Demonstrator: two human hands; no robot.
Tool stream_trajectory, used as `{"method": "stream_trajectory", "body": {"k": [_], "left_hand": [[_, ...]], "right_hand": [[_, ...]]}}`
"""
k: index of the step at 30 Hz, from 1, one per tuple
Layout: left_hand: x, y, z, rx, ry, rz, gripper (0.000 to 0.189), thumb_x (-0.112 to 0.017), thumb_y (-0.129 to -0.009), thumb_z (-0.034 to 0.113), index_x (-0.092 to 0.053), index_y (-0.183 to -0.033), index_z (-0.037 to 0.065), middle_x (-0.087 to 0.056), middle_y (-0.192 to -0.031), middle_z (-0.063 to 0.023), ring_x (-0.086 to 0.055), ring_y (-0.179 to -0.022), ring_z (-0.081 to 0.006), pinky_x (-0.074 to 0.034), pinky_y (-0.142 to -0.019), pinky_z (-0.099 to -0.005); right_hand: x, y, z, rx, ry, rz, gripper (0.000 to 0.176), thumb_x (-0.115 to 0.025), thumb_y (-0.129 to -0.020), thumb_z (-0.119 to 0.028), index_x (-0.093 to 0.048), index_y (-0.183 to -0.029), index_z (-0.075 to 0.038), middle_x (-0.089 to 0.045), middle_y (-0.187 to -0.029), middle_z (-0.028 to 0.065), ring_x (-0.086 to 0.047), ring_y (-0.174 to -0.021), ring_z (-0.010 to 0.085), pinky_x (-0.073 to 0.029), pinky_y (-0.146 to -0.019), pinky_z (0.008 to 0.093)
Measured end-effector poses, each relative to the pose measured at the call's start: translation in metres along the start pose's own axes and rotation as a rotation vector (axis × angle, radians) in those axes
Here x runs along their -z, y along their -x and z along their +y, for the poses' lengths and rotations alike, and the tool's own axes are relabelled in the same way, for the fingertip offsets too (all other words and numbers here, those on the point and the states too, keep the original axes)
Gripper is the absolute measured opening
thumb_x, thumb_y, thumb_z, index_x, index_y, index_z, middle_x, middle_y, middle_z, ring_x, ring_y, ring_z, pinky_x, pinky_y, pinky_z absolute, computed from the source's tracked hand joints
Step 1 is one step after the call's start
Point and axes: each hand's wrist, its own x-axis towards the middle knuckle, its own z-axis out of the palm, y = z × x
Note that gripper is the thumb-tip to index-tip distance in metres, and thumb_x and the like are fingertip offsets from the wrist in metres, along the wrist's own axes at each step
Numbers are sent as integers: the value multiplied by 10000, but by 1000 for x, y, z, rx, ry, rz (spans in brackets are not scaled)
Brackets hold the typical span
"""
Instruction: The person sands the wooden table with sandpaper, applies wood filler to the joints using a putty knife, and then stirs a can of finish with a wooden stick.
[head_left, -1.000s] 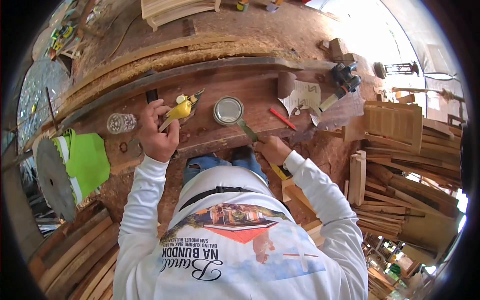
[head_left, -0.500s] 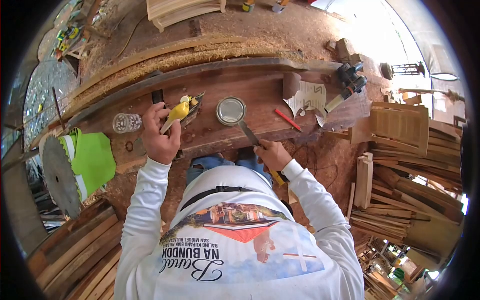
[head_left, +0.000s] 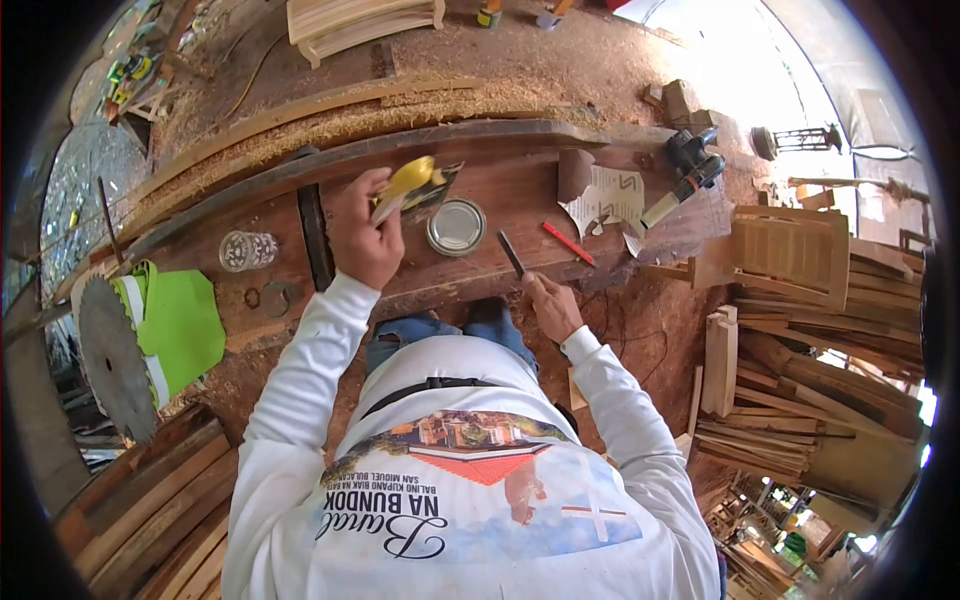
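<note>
My left hand (head_left: 368, 232) is closed around a yellow item (head_left: 408, 178) with a pale lower end, like a small squeeze tube. A dark, flat, yellow-smeared piece (head_left: 446, 184) juts out beside it, above the bench. In my right hand (head_left: 553, 306), a knife (head_left: 511, 254) with a narrow, flat metal blade points up and left; the fingers cover its handle. Between the hands, a round tin (head_left: 456, 227) with a grey top stands on the wooden bench (head_left: 400, 275). The blade tip is apart from the tin, to its right.
On the bench lie a red pencil (head_left: 568, 244), torn sandpaper (head_left: 612, 195), a power tool (head_left: 692, 165) and a clear jar (head_left: 248, 251). A large circular saw blade (head_left: 112, 350) with green cloth (head_left: 185, 325) is at left. Stacked lumber (head_left: 780, 400) fills the right side.
My left hand has moved right and up with the yellow item and dark piece, toward the tin. My right hand has drawn the knife away from the tin's rim, to the right.
</note>
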Motion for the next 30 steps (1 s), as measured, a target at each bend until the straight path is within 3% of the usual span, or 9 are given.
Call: {"method": "stream_trajectory", "body": {"k": [1, 4, 10, 16, 19, 22, 30], "left_hand": [[-11, -5, -2, -12, -13, -14, 366, -685, -926, 13, -602, -1280, 58, -692, -1139, -165, -725, -976, -322, -580, -795, -388], [-45, -19, -9, -37, -17, -57, 348, -662, -930, 9, -601, -1265, 83, -681, -1093, -152, -712, -957, -348, -580, -779, -411], [-103, -22, -26, -28, -29, -158, 310, -658, -958, 81, -593, -1252, 156, -676, -1066, -104, -713, -910, -356, -589, -726, -460], [-133, -9, -40, 32, -84, -274, 291, -638, -978, 122, -567, -1256, 175, -664, -1142, -93, -704, -924, -374, -587, -729, -490], [-139, 1, -48, 37, -65, -299, 283, -635, -981, 120, -568, -1250, 177, -662, -1141, -92, -698, -931, -374, -584, -733, -488], [-145, 17, -60, 25, -32, -300, 270, -632, -986, 117, -575, -1243, 173, -660, -1135, -92, -692, -940, -372, -578, -745, -483], [-144, 33, -49, 78, -62, -221, 249, -632, -992, 111, -595, -1235, 154, -664, -1105, -129, -684, -960, -391, -568, -772, -488]], "right_hand": [[-1, -2, 5, -57, -23, -27, 418, -678, -964, -361, -665, -1246, -53, -734, -824, 162, -730, -731, 256, -562, -697, 393], [-23, -7, 34, 156, 100, 103, 373, -662, -989, -341, -680, -1224, -53, -727, -841, 198, -731, -783, 332, -564, -730, 416], [-37, -2, 19, -7, -15, 52, 408, -663, -989, -290, -663, -1305, -32, -741, -932, 241, -726, -897, 432, -565, -801, 463], [-49, -9, 31, 134, 93, 134, 396, -655, -983, -278, -675, -1287, -25, -735, -975, 266, -716, -943, 456, -567, -824, 503], [-39, -8, 13, 191, 264, 75, 375, -618, -987, -279, -684, -1259, -30, -722, -971, 290, -709, -952, 465, -565, -833, 531], [-30, -11, -18, 139, 520, 12, 366, -569, -994, -288, -689, -1234, -39, -716, -963, 306, -703, -953, 479, -559, -845, 558], [-48, -14, -17, 22, 487, 98, 332, -513, -1032, -297, -684, -1101, -21, -704, -924, 325, -679, -927, 524, -530, -849, 603]]}}
